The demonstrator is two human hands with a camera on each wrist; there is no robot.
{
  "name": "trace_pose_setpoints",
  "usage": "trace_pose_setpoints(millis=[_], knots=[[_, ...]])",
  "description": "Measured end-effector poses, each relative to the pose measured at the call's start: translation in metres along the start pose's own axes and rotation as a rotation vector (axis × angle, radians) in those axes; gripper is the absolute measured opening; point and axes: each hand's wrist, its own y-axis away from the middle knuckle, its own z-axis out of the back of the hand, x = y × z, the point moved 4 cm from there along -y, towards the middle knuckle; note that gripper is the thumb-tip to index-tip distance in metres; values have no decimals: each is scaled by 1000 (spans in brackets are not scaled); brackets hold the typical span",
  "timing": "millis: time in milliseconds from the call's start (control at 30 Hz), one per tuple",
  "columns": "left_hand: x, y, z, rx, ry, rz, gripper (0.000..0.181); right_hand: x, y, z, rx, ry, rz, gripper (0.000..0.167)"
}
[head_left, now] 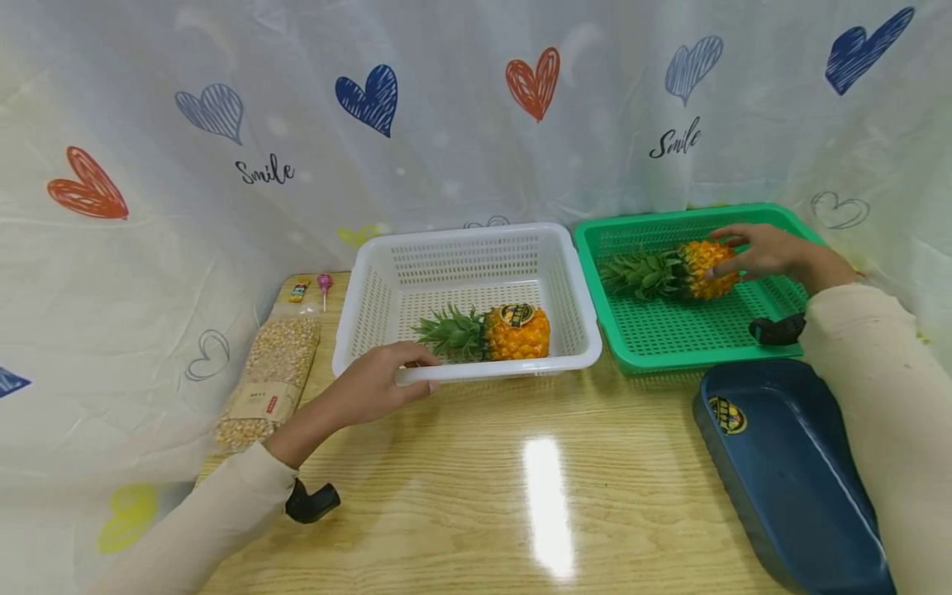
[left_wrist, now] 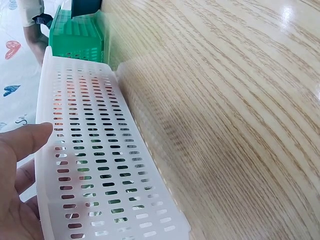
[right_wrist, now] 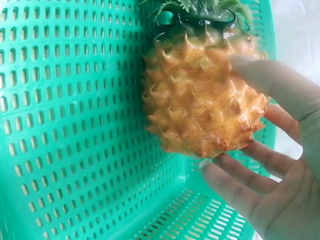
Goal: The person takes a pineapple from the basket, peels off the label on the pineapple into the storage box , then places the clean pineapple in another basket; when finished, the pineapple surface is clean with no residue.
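At the right of the head view, the right grip (head_left: 769, 252) was spread wide about a pineapple (head_left: 706, 273), thumb against its orange body and fingers extended round the far side; how firmly they pressed could not be told. That fruit lay in the green basket (head_left: 695, 361), its glossy skin studded with pointed bumps and its leafy crown toward the left. The left grip (head_left: 383, 384), near the middle, pinched the front rim of the white basket (head_left: 521, 368), thumb outside, fingers inside. In this basket lay a second pineapple (head_left: 521, 340) bearing a round black-and-gold label (head_left: 518, 315), its lettering too small to read. A similar sticker (head_left: 727, 416) marked the dark blue tray (head_left: 788, 463) at lower right. On the surface (head_left: 461, 496), at left, a bag of corn kernels (head_left: 278, 347) carried a paper band (head_left: 256, 402) with a red mark, near a lollipop (head_left: 325, 282). Behind, the curtain (head_left: 461, 165) read "Smile" twice among hearts.
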Motion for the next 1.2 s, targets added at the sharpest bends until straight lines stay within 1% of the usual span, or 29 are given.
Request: trace_pose_setpoints(millis=[133,367,500,633,733,800,900,1000,1200], knots=[[0,0,0,1,3,-1,27,1,2,2,-10,17,2,91],[0,1,0,-7,0,-9,25,1,8,10,-92,28,8,86],[0,2,0,-4,-2,-11,24,6,13,14,-113,14,20,86],[0,3,2,2,16,-17,26,12,19,18,-150,10,28,86],[0,5,3,-5,31,-36,30,16,22,22,-195,22,43,85],[0,6,4,-16,40,-48,32,21,24,22,-206,28,61,84],[2,11,7,-39,56,-47,35,33,27,20,-213,50,93,81],[4,16,13,-69,81,-25,37,48,31,18,-214,59,128,77],[11,28,29,-199,54,-2,36,79,34,7,-222,66,178,69]])
